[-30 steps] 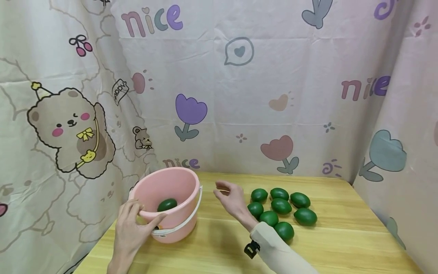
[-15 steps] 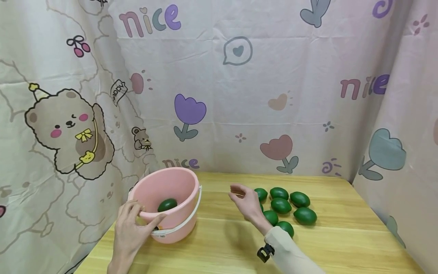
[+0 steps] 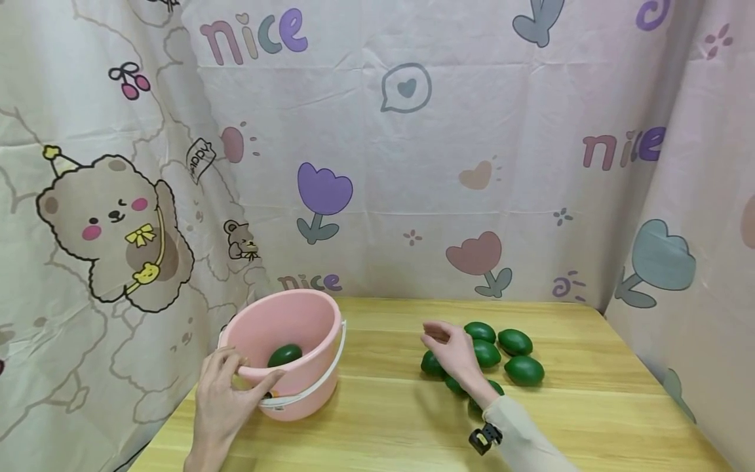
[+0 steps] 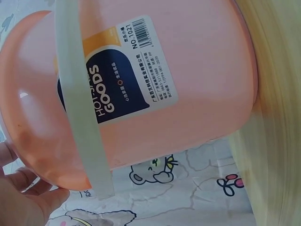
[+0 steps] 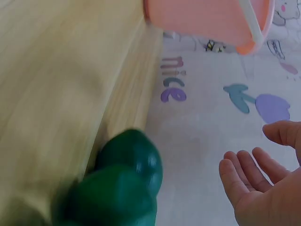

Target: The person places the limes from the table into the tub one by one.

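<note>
A pink bucket (image 3: 277, 321) with a white handle (image 3: 312, 388) stands tilted on the left of the table. My left hand (image 3: 224, 393) grips its near rim between thumb and fingers. One dark green lime (image 3: 285, 355) shows inside. Over the group of limes on the right hovers my right hand (image 3: 454, 351), fingers loosely bent and nothing held. It hides part of the group; a lime (image 3: 523, 371) at the right edge is in full view. In the right wrist view, limes (image 5: 129, 160) lie beside the relaxed right hand (image 5: 263, 188).
The wooden table (image 3: 377, 432) carries everything. A patterned curtain (image 3: 377, 164) hangs behind and along both sides, close to the bucket on the left. A black strap mount (image 3: 486, 438) sits on the right wrist.
My right hand has moved right, away from the bucket and over the limes. The left hand stays on the bucket rim. The head view has shifted slightly.
</note>
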`<action>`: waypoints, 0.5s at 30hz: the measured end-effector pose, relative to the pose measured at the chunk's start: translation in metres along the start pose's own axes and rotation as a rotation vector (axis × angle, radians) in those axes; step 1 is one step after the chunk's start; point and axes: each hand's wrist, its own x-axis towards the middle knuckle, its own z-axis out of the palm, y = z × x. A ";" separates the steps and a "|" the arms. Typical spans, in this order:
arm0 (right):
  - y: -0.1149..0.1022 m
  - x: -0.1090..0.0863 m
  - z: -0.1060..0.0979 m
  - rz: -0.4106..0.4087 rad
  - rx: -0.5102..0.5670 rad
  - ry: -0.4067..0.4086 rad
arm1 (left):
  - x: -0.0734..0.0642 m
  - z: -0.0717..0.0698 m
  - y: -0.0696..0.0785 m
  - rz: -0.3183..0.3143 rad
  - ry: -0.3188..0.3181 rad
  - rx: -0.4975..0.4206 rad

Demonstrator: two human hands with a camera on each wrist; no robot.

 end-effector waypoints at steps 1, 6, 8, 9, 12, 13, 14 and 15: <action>0.002 0.000 -0.004 0.010 -0.008 0.006 | 0.000 0.000 0.000 -0.002 0.001 0.000; 0.006 0.001 -0.025 0.083 -0.033 -0.008 | 0.001 -0.001 0.001 -0.007 -0.002 0.001; 0.007 0.001 -0.034 0.112 -0.033 -0.025 | 0.001 -0.001 0.001 -0.006 -0.001 -0.002; 0.008 0.001 -0.039 0.121 -0.038 -0.030 | 0.001 -0.001 0.001 -0.006 0.000 -0.004; 0.010 0.001 -0.053 0.130 -0.060 -0.030 | 0.000 -0.001 0.000 0.000 0.002 -0.007; 0.011 0.001 -0.058 0.135 -0.067 -0.026 | 0.000 -0.001 0.000 0.000 0.002 -0.008; 0.013 0.001 -0.063 0.142 -0.076 -0.021 | 0.000 -0.001 0.000 0.002 0.003 -0.009; 0.014 0.000 -0.067 0.150 -0.081 -0.016 | 0.000 -0.001 0.000 0.002 0.002 -0.009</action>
